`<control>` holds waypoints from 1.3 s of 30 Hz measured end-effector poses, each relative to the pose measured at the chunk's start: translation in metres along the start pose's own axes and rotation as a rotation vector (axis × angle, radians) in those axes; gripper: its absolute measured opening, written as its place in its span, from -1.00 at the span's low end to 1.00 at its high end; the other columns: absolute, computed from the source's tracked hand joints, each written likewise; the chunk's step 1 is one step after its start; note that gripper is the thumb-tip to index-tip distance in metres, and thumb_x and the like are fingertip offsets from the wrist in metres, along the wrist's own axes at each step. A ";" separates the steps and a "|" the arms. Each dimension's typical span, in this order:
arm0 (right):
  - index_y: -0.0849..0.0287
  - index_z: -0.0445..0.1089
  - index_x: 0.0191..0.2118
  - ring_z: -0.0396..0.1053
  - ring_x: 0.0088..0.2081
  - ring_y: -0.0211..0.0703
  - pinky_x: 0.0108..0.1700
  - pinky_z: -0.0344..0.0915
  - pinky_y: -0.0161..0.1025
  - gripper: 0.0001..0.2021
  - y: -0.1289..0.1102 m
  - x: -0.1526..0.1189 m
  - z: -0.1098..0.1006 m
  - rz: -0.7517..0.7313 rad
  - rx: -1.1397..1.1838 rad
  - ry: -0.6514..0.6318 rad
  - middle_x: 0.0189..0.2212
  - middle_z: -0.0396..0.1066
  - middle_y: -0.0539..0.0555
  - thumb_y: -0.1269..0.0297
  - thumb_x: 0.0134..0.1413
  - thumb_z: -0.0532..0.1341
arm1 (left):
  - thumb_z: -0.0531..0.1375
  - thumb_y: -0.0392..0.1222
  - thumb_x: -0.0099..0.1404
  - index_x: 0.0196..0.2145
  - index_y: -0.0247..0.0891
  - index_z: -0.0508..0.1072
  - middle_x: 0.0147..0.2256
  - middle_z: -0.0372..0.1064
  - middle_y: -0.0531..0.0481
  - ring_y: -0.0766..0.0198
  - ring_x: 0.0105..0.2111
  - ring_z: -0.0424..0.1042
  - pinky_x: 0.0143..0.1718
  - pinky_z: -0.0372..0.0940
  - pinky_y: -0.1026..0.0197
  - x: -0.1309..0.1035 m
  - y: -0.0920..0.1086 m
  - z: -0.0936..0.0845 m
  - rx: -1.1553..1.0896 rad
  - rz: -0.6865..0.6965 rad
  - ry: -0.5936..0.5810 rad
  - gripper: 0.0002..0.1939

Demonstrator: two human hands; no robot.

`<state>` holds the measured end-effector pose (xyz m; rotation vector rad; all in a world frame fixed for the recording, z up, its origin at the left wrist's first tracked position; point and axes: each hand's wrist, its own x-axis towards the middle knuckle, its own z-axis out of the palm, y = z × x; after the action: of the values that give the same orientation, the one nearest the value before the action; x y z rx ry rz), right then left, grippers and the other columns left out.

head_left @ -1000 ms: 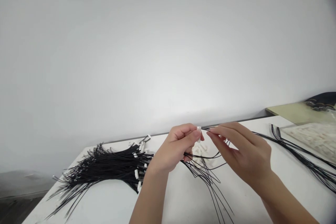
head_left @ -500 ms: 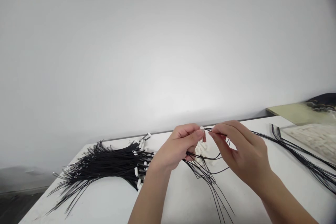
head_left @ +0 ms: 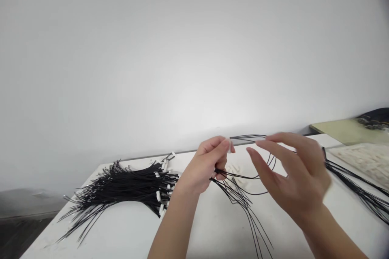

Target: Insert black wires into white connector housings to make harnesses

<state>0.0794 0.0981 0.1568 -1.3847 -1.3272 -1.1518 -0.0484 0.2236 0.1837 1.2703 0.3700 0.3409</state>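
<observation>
Between thumb and forefinger, my left hand [head_left: 206,166] pinches a small white connector housing [head_left: 229,145]. Thin black wires [head_left: 247,136] run out of the housing to the right. More black wires [head_left: 237,194] pass through the lower fingers of the same hand and hang down over the table. My right hand [head_left: 291,174], slightly blurred, is beside the wires with its thumb and fingers spread apart. Behind the hanging wires lies a small heap of white connector housings [head_left: 233,170], partly hidden.
On the left of the white table [head_left: 130,230] lies a thick bundle of black wires [head_left: 127,186] with white connectors at its right end. Loose black wires [head_left: 358,186] and a clear bag of white pieces [head_left: 361,160] lie at the right. A yellowish board [head_left: 337,129] stands behind.
My right hand has let go of the wires near the connector housing, moved to the right and spread its fingers. My left hand has risen slightly, keeping the housing.
</observation>
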 end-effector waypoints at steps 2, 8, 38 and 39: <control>0.10 0.38 -0.21 0.36 -0.35 -0.11 -0.29 0.32 -0.11 -0.68 -0.006 0.001 -0.009 -0.020 0.035 0.091 -0.36 0.37 0.09 0.53 -0.11 0.36 | 0.18 0.11 0.27 -0.42 -0.24 0.30 -0.63 -0.26 0.22 0.48 -0.63 -0.23 -0.71 -0.13 0.46 0.002 0.001 -0.001 -0.042 0.019 0.057 -0.65; 0.12 0.39 -0.25 0.32 -0.57 -0.35 -0.48 0.26 -0.36 -0.90 -0.025 0.002 -0.018 0.030 0.443 -0.399 -0.54 0.41 -0.05 0.45 0.13 0.21 | 0.18 0.11 0.26 -0.39 -0.22 0.29 -0.62 -0.27 0.23 0.52 -0.68 -0.22 -0.74 -0.04 0.48 0.006 0.000 -0.006 -0.130 0.072 0.177 -0.66; 0.08 0.30 -0.36 0.10 -0.65 -0.32 -0.67 0.10 -0.32 -0.85 0.028 0.011 -0.015 1.181 1.497 -0.244 -0.61 0.09 -0.08 0.15 0.13 0.12 | 0.18 0.16 0.24 -0.37 -0.22 0.29 -0.59 -0.29 0.22 0.51 -0.64 -0.24 -0.67 0.26 0.46 0.001 0.003 -0.007 -0.146 0.127 0.232 -0.63; 0.08 0.35 -0.33 0.17 -0.60 -0.31 -0.65 0.13 -0.32 -0.89 0.032 0.012 -0.016 1.198 1.510 -0.140 -0.58 0.14 -0.06 0.19 0.03 0.19 | 0.18 0.17 0.24 -0.38 -0.22 0.28 -0.59 -0.28 0.22 0.51 -0.64 -0.24 -0.69 0.23 0.47 0.001 0.002 -0.007 -0.151 0.132 0.229 -0.62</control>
<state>0.1103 0.0835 0.1713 -0.7166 -0.7336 0.7177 -0.0505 0.2308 0.1841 1.1128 0.4476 0.6191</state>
